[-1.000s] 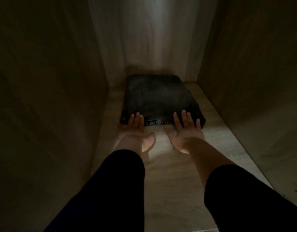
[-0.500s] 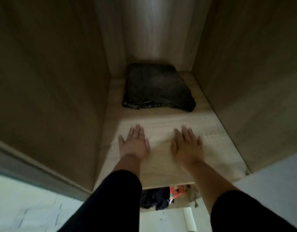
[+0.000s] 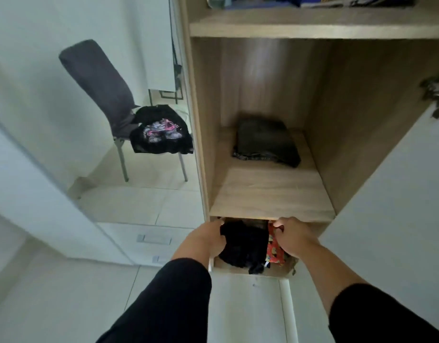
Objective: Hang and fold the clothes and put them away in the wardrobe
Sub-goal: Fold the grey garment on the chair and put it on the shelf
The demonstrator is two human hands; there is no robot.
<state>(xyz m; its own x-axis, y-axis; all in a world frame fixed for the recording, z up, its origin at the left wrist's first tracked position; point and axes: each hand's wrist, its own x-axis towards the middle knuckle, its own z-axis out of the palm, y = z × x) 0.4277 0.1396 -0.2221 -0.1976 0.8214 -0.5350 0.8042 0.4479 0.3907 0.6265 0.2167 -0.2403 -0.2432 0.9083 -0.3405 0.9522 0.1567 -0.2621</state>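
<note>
Crumpled black garment (image 3: 243,246) – soft, perhaps knit, gripped by both hands (image 3: 248,240)

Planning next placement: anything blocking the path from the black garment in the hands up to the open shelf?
Nothing visible. The black garment sits just below the shelf, whose front is bare; the folded dark clothes lie at the back.

Folded clothes (image 3: 265,141) lie at the back of the middle shelf (image 3: 270,194). More clothes (image 3: 243,246) sit in the space below. A chair (image 3: 109,100) stands left of the wardrobe (image 3: 201,120), with a shirt (image 3: 161,131) on it.
</note>
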